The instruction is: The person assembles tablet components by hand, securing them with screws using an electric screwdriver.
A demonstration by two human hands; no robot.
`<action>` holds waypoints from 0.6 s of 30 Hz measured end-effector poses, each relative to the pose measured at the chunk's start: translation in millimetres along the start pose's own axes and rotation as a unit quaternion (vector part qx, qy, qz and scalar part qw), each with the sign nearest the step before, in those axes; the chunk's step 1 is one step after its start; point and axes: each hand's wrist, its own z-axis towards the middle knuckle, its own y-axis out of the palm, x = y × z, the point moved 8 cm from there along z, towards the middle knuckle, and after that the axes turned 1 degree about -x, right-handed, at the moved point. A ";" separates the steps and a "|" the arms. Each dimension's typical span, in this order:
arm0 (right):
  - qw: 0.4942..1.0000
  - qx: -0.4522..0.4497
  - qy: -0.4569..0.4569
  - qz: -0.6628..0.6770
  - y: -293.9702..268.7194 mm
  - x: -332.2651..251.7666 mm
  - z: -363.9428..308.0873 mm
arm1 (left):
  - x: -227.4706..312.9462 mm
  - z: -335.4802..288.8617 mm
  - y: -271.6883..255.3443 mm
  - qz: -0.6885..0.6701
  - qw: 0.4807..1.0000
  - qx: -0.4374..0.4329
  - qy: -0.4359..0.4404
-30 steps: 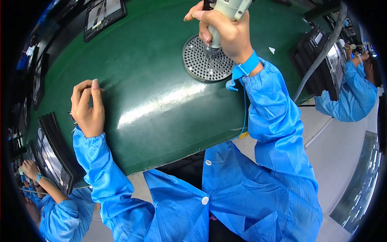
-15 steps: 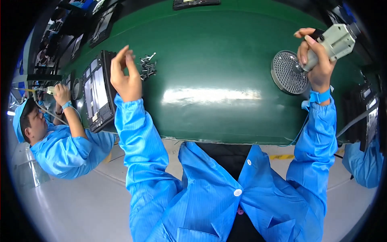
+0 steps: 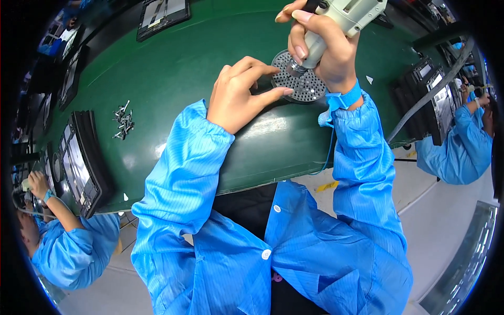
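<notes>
My right hand (image 3: 336,52) is wrapped round a pale electric screwdriver (image 3: 344,21), which points down at a round grey tray. Its metal nose (image 3: 296,68) is over the perforated top of the tray (image 3: 307,90); the bit's very tip cannot be made out. My left hand (image 3: 241,92) is at the tray's left side with fingers apart, index finger and thumb at the rim. Whether they press on it I cannot tell. A small heap of dark and silvery screw-like pieces (image 3: 124,122) lies on the green table (image 3: 173,73), left of my left hand.
Stacked flat dark-framed devices (image 3: 79,163) stand at the table's left edge. Another device (image 3: 164,16) lies at the far side, and more (image 3: 428,92) stand on the right. A grey cable (image 3: 430,94) crosses there. Co-workers in blue (image 3: 73,252) are at both sides.
My left hand has moved right, from beside the heap of small pieces to the tray's rim. The view has turned to the right. My right hand still holds the screwdriver over the tray.
</notes>
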 end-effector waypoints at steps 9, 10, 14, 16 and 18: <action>1.000 0.017 0.004 -0.009 -9.2 -7.9 0.6 | -1.7 8.9 23.9 -0.088 0.996 -0.001 -0.028; 1.000 0.015 -0.004 -0.005 -9.8 -7.5 1.4 | -0.3 9.6 23.6 -0.084 0.996 0.008 -0.022; 1.000 -0.001 -0.002 -0.011 -7.8 -7.0 2.0 | -4.0 7.9 23.0 -0.088 0.996 0.018 -0.030; 1.000 0.004 -0.002 -0.007 -5.9 -6.6 1.5 | -3.5 7.1 22.4 -0.088 0.995 0.018 -0.030; 1.000 0.009 -0.002 -0.003 -5.6 -6.5 0.5 | -3.0 6.8 22.0 -0.090 0.995 0.019 -0.030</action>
